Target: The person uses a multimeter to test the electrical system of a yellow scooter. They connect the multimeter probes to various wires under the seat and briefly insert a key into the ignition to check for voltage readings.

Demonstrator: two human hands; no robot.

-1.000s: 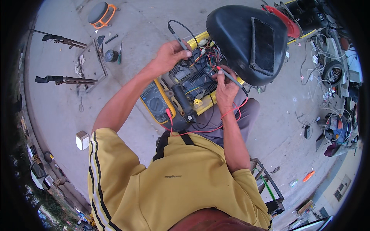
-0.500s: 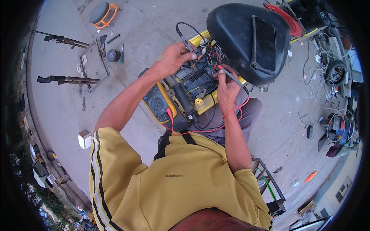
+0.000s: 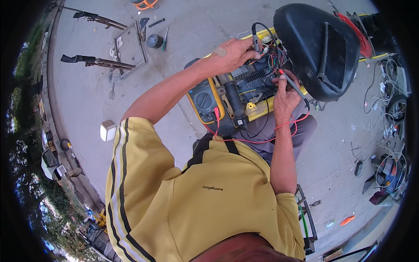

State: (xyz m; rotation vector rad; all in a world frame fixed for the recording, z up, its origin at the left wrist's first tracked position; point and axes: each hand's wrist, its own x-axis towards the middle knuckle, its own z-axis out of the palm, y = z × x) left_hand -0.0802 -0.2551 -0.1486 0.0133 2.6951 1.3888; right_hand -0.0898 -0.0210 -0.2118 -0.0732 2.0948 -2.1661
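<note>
A person's left hand (image 3: pixel 242 54), a patch (image 3: pixel 220 51) on its wrist, pinches a grey probe (image 3: pixel 255 41) between thumb and fingers, its tip lost behind the thumb, while the right hand (image 3: pixel 284 98) closes around a second, red-tipped probe (image 3: pixel 297 87) angled into a tangle of thin wires (image 3: pixel 281 56). Whether either tip meets bare metal is too small to tell. The wires spill over the far end of an opened machine with glossy yellow trim (image 3: pixel 263 112), between the two hands; below them lie a ribbed dark metal block (image 3: pixel 259 84) and a smooth black tube (image 3: pixel 235 100). A rounded black shell (image 3: pixel 305 48), set with a rectangular panel (image 3: pixel 336 56), blocks the view of the machine's far right. The multimeter (image 3: pixel 204 100), boxy and yellow-rimmed with a round dial, sits left of the tube, its upper part partly covered by the left forearm. A red lead (image 3: pixel 283 125) crosses the right forearm; the black one loops above the left hand. On the gritty concrete floor (image 3: pixel 170 144) lie a screwdriver (image 3: pixel 165 39) and a squat dark tub (image 3: pixel 154 41); an orange-framed stool (image 3: pixel 144 4) is cut off by the top edge, and cables at far right blur together.
</note>
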